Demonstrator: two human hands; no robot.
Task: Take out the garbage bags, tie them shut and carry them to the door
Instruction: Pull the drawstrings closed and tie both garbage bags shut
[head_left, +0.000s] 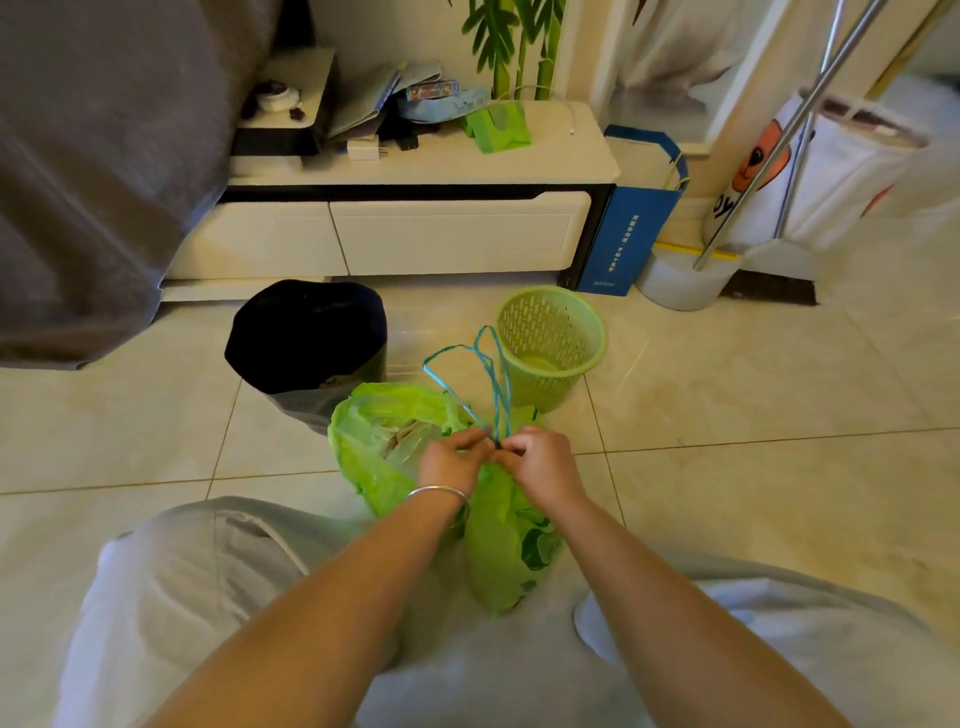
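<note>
A: How far along is the task judged to be?

B: One green garbage bag (384, 441) is already out of the green basket (551, 345), which is seen bare at one o'clock. The bag is set on the floor (753, 395) between the knees, its left side gaping.

A: And the tying?

B: It is under way, not finished. The blue drawstring (485, 374) is pinched by the left hand (453, 457) and the right hand (540, 462), fingers curled tight where the cord meets the bag's neck; loops are raised toward twelve o'clock.

A: What is left?

B: The black-lined bin (306, 332) at eleven o'clock is not yet emptied. Nothing has been carried; no door is seen.
</note>
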